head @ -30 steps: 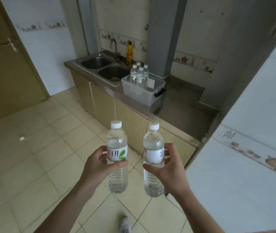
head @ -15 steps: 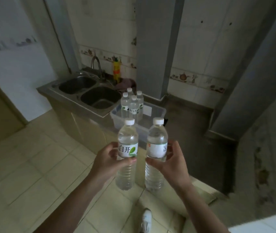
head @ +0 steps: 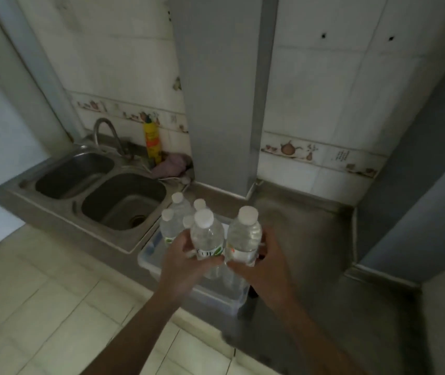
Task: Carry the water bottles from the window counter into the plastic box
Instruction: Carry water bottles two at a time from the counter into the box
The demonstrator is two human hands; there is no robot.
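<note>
My left hand [head: 182, 259] grips a clear water bottle [head: 207, 239] with a white cap and a green-leaf label. My right hand [head: 263, 266] grips a second clear water bottle [head: 244, 236] beside it. Both bottles stand upright, held over the clear plastic box [head: 216, 296] on the counter. Several more water bottles [head: 178, 212] stand upright in the box's far end, partly hidden behind the two I hold.
A steel double sink [head: 102, 190] with a tap [head: 105, 133] lies left of the box. A yellow bottle [head: 152, 140] and a purple cloth [head: 171, 166] sit behind it. A grey pillar [head: 216, 90] rises behind the box. The grey counter [head: 302, 226] stretches right.
I have come up close to the counter. Both hands with their bottles moved forward and now hang over the box; the view tilted further down.
</note>
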